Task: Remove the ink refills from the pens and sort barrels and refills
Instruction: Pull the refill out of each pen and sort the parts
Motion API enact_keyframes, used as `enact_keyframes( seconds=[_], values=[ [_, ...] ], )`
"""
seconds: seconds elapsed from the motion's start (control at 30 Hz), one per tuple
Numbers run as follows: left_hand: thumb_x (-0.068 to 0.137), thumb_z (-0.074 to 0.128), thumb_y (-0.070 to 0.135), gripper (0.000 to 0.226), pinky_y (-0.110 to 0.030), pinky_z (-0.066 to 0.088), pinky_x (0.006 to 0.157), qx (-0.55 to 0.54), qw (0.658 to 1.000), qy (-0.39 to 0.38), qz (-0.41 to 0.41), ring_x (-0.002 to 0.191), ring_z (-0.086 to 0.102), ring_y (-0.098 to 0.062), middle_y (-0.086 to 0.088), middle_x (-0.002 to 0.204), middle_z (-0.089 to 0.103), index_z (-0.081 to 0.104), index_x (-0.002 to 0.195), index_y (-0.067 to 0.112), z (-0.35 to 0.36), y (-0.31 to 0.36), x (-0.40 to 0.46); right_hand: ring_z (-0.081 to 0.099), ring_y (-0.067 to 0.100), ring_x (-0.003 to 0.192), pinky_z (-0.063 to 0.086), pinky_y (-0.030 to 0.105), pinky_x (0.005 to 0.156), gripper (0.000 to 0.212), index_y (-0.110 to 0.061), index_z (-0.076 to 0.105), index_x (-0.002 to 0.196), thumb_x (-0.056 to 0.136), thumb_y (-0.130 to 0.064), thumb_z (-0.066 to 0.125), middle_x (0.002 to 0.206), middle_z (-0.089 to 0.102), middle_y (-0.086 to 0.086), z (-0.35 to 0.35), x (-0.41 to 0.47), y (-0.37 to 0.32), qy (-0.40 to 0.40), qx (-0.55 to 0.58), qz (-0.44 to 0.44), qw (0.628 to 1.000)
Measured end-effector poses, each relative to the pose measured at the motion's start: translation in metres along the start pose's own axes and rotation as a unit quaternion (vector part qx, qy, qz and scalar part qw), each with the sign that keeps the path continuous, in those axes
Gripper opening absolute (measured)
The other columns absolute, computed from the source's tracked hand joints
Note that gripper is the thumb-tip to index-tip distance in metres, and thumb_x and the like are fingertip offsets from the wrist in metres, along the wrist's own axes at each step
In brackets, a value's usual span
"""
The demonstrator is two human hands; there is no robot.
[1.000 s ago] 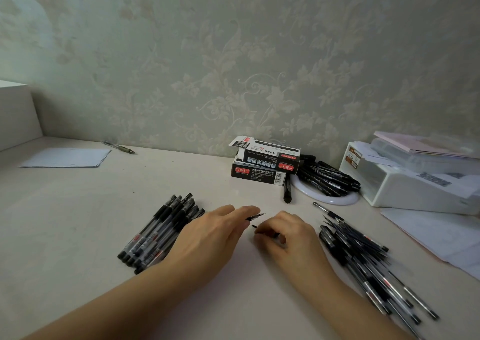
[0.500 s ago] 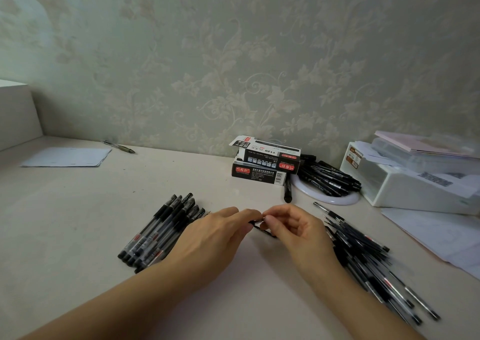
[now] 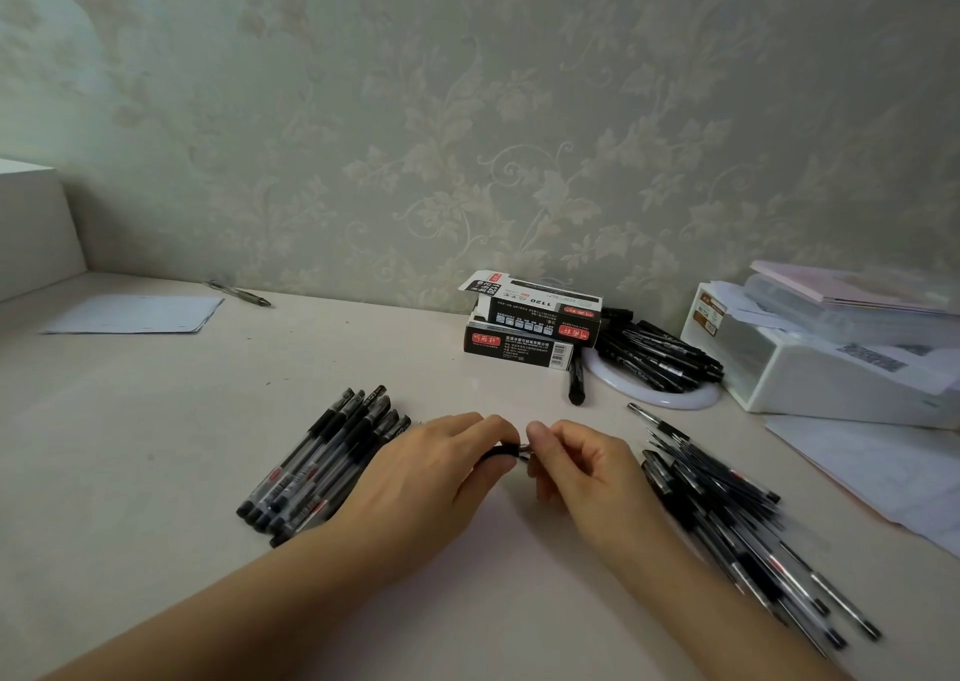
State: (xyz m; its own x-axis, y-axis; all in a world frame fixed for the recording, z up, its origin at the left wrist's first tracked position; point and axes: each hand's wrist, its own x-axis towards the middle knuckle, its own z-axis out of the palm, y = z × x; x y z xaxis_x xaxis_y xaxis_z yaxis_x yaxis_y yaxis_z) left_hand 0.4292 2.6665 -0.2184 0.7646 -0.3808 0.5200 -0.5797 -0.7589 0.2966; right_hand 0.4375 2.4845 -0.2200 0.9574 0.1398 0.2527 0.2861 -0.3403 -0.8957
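Left hand (image 3: pixel 441 464) grips the black rubber-gripped end of a clear plastic gel pen (image 3: pixel 501 452), held low over the beige tabletop (image 3: pixel 156 420). Right hand (image 3: pixel 576 464) pinches its metal tip end; judged, the opposed holds serve to unscrew the tip and free the refill. Neat row of clear-barrelled pens (image 3: pixel 322 459) lies left; loose heap of dark pens and thin refills (image 3: pixel 727 519) lies right, kept apart for sorting.

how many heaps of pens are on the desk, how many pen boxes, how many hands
heaps of pens: 3, left row, right heap, heap on the white ring
pen boxes: 2, upper box, lower box
hands: 2, left hand, right hand
total: 7
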Motion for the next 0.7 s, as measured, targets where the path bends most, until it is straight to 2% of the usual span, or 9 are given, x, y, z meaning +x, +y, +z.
enact_keyframes(
  seconds=[0.07,0.17,0.23,0.3,0.37,0.47,0.57,0.63,0.7],
  values=[
    [0.099,0.033,0.047,0.025,-0.032,0.046,0.063,0.002,1.0,0.007,-0.002,0.077,0.053,-0.009,0.012,0.09,0.058,0.055,0.105,0.035,0.0006,-0.0002,0.0002,0.048,0.006,0.053,0.038,0.019,0.056,0.045,-0.019,0.061,0.064,0.093,-0.052,0.05,0.054,0.055,-0.006,0.0011,0.0001,0.0014,-0.004,-0.022,0.002,1.0],
    [0.1,0.034,0.044,0.031,-0.035,0.046,0.066,0.009,1.0,0.012,0.0,0.077,0.054,-0.012,0.009,0.085,0.056,0.061,0.104,0.031,-0.0001,-0.0005,0.0013,0.054,0.005,0.059,0.042,0.018,0.061,0.04,-0.024,0.064,0.072,0.088,-0.058,0.05,0.062,0.064,-0.006,0.0019,0.0003,0.0004,-0.01,-0.001,-0.004,1.0],
    [0.099,0.037,0.043,0.03,-0.036,0.046,0.068,0.013,1.0,0.016,-0.001,0.079,0.055,-0.013,0.008,0.086,0.058,0.063,0.105,0.03,-0.0016,-0.0002,0.0018,0.06,0.004,0.066,0.043,0.014,0.064,0.022,-0.029,0.065,0.082,0.089,-0.05,0.06,0.073,0.07,-0.004,0.0024,0.0008,-0.0001,-0.02,0.01,-0.013,1.0],
    [0.099,0.04,0.041,0.027,-0.037,0.046,0.069,0.012,1.0,0.016,0.004,0.08,0.055,-0.013,0.009,0.087,0.058,0.064,0.105,0.029,-0.0024,0.0002,0.0021,0.061,0.006,0.068,0.045,0.016,0.066,0.008,-0.031,0.065,0.083,0.091,-0.033,0.065,0.076,0.071,-0.003,0.0017,0.0018,0.0016,-0.027,0.0,-0.022,0.999],
    [0.098,0.043,0.04,0.024,-0.036,0.046,0.069,0.011,1.0,0.008,0.012,0.081,0.055,-0.012,0.011,0.088,0.058,0.064,0.106,0.03,-0.0027,0.0007,0.0022,0.061,0.007,0.067,0.046,0.02,0.068,0.012,-0.03,0.065,0.08,0.092,-0.029,0.065,0.07,0.069,-0.003,0.0011,0.0027,0.004,-0.024,-0.006,-0.024,0.999],
    [0.097,0.046,0.04,0.021,-0.035,0.046,0.071,0.01,1.0,-0.004,0.019,0.083,0.054,-0.01,0.012,0.089,0.057,0.063,0.106,0.032,-0.0023,0.0026,0.0019,0.058,0.005,0.061,0.045,0.024,0.066,0.015,-0.026,0.067,0.078,0.091,-0.035,0.066,0.062,0.065,-0.004,0.0016,0.0031,0.0053,-0.016,0.007,-0.012,1.0],
    [0.096,0.049,0.039,0.018,-0.032,0.046,0.067,0.008,1.0,0.022,0.007,0.079,0.054,-0.01,0.012,0.087,0.057,0.064,0.102,0.031,-0.0034,0.0025,0.0023,0.064,0.011,0.067,0.047,0.024,0.068,0.013,-0.03,0.068,0.083,0.087,-0.042,0.067,0.07,0.071,-0.003,0.0026,0.0028,0.0052,-0.01,0.022,-0.01,1.0],
    [0.096,0.05,0.038,0.018,-0.029,0.045,0.067,0.011,0.999,0.03,-0.001,0.079,0.055,-0.01,0.012,0.088,0.058,0.064,0.101,0.03,-0.0044,0.0012,0.0026,0.067,0.019,0.076,0.05,0.028,0.074,0.005,-0.031,0.067,0.085,0.088,-0.034,0.07,0.077,0.073,0.0,0.0014,0.0027,0.005,-0.017,0.03,-0.012,0.999],
    [0.096,0.05,0.038,0.018,-0.03,0.045,0.069,0.012,1.0,0.024,-0.001,0.08,0.055,-0.01,0.012,0.089,0.058,0.064,0.101,0.029,-0.005,0.0002,0.0027,0.068,0.017,0.076,0.05,0.027,0.075,0.006,-0.027,0.068,0.084,0.088,-0.026,0.071,0.077,0.074,0.001,-0.0004,0.0027,0.006,-0.024,0.027,-0.014,0.999]
  ],
)
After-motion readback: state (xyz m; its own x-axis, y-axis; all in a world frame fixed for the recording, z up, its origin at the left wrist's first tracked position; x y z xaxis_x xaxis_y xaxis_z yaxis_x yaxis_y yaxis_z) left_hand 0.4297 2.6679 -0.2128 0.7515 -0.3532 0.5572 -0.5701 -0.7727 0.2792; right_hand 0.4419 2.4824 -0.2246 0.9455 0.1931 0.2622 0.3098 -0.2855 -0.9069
